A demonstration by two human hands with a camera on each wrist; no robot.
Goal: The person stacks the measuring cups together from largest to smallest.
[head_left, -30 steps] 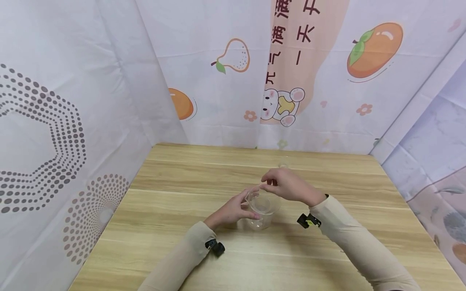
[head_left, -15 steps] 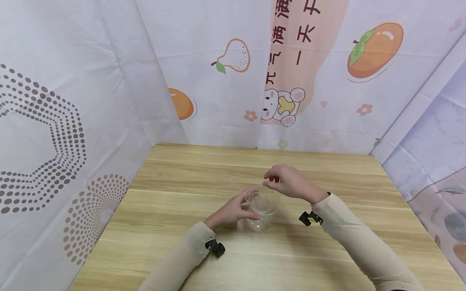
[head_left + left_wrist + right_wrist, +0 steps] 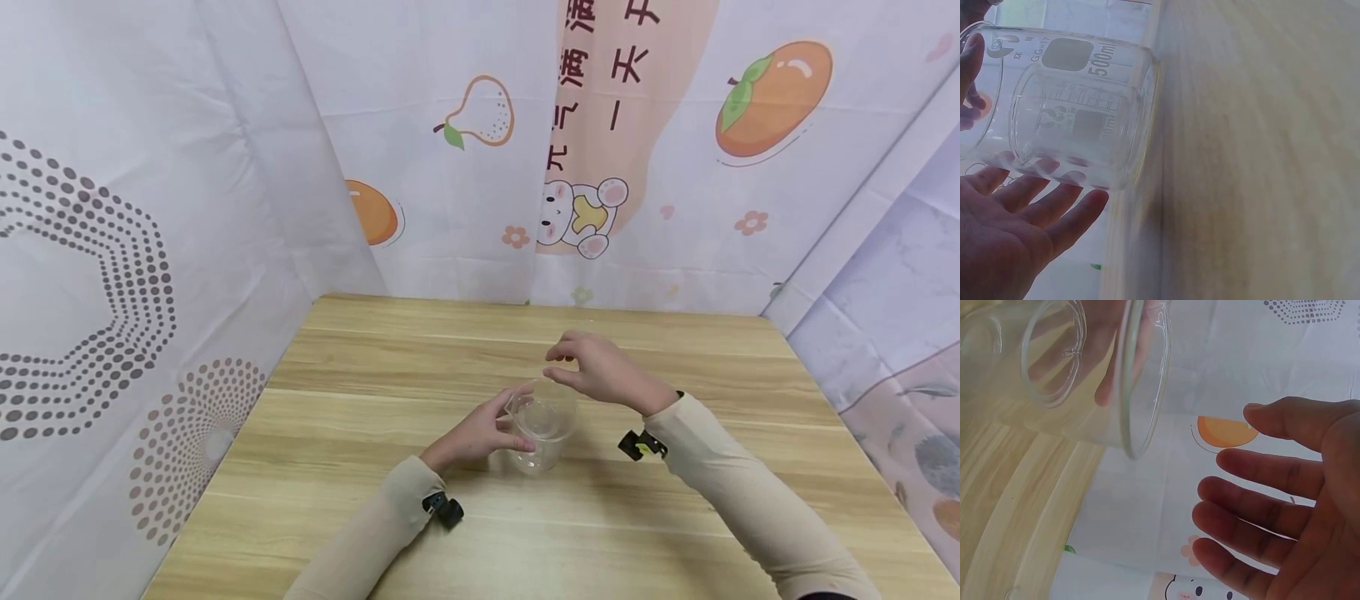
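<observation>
The large beaker point(image 3: 549, 448), marked 500ml, appears to stand upright on the wooden table point(image 3: 360, 425), in front of the person, where either hand can reach it. A small beaker point(image 3: 1082, 122) sits inside it, its open end facing the same way; being narrower, it fits with room to spare, and its base seems to rest at or near the large beaker's floor. The left hand point(image 3: 480, 433) grips the large beaker from its left side, the thumb on the near wall and the 4 fingers spread along the other side, parted only as wide as the glass; that hold probably keeps the light, slippery vessel from sliding or tipping. The right hand point(image 3: 600, 371) hangs above and just beyond the rim, thumb and fingers apart with a clear gap between them and nothing in its grasp; it touches neither beaker. Its place beside the mouth suggests access from above, since the outer wall blocks the sides. The 2 wrist cameras, left point(image 3: 444, 510) and right point(image 3: 642, 445), sit at the sleeve cuffs, presumably to watch the fingers.
</observation>
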